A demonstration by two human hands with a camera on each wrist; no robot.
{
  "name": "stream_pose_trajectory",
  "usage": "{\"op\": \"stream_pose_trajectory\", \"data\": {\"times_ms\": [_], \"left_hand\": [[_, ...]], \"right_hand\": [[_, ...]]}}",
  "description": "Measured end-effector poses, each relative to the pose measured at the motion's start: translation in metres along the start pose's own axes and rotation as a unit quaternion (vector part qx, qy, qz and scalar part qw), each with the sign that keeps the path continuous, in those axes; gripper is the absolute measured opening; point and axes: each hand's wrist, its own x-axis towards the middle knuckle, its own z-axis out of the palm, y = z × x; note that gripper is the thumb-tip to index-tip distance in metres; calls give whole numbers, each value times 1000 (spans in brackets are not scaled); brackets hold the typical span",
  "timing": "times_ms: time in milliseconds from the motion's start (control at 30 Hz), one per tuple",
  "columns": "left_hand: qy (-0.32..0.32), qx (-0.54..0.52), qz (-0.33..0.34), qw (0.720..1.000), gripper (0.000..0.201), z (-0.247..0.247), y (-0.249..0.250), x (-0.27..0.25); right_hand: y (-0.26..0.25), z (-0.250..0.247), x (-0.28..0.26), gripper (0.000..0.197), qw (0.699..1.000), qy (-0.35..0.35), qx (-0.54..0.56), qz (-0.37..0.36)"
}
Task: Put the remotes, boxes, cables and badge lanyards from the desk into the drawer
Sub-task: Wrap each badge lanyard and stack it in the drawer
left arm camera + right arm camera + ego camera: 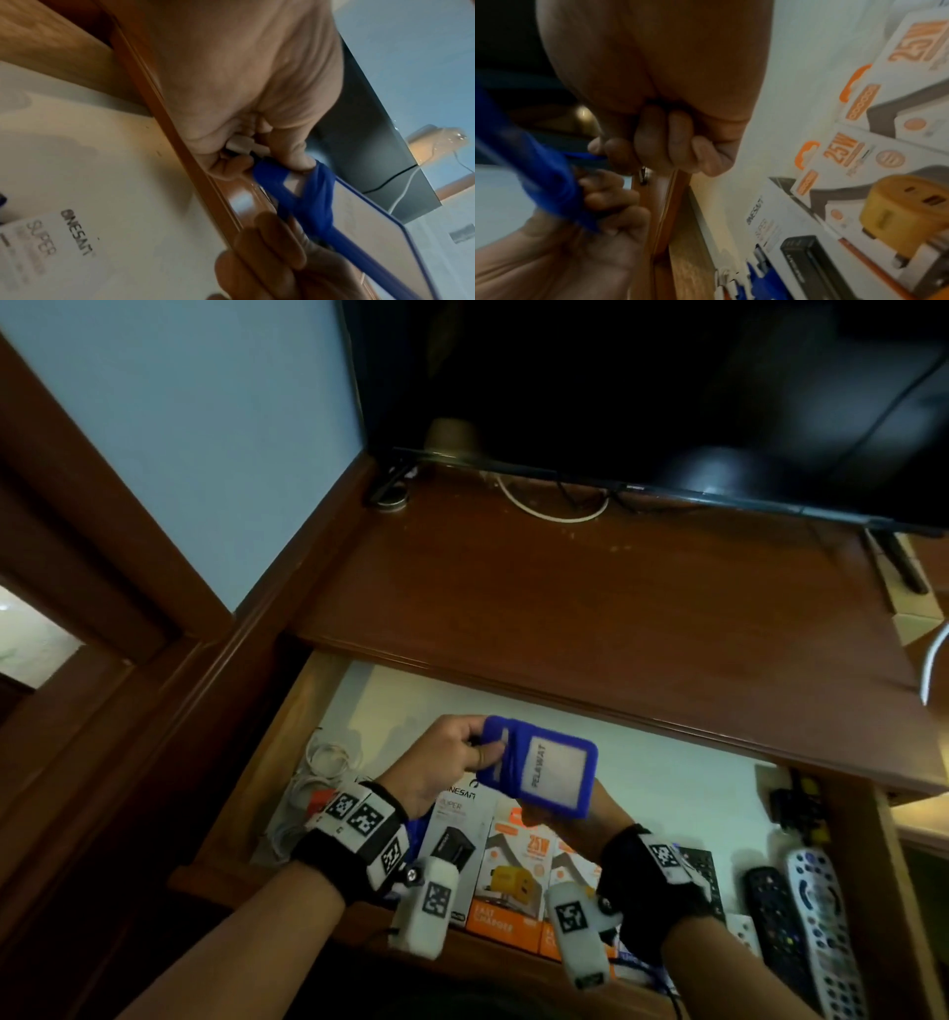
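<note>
With both hands' fingers pinching the blue badge holder (544, 765) and its wrapped lanyard above the open drawer (328, 701), it should go down flat on bare lining behind the charger boxes (518, 865), strap kept bundled.

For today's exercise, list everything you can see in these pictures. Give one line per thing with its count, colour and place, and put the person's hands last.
Badge holder: one, blue with a white card, held above the open drawer, blue lanyard wound round its left end.
Drawer: one, brown wood with a pale lining, pulled open under the desk.
Charger boxes: at least three, one white, the others white and orange, at the drawer's front.
Remotes: at least three, two black, one grey, at the drawer's right.
Cables: a white bundle, at the drawer's left.
Desk: one, brown wood.
TV: one, black, on the desk.
Left hand: grips the holder's wound end.
Right hand: holds the holder from below.
</note>
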Motion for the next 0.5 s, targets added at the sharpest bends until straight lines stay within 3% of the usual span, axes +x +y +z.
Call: {"op": "stream_pose_trajectory", "data": {"times_ms": [100, 233, 367, 500], "left_hand": [[43, -113, 6, 993, 28, 17, 1, -2], [94, -260, 6, 961, 30, 32, -13, -10], [155, -198, -24, 968, 21, 34, -27, -21], [210, -96, -34, 972, 19, 5, -22, -40]], "right_hand": [[-1, 7, 3, 10, 998, -20, 48, -23], [0, 14, -4, 13, 996, -73, 36, -26], [21, 6, -14, 32, 997, -76, -30, 6], [35, -23, -25, 39, 988, -48, -141, 40]]}}
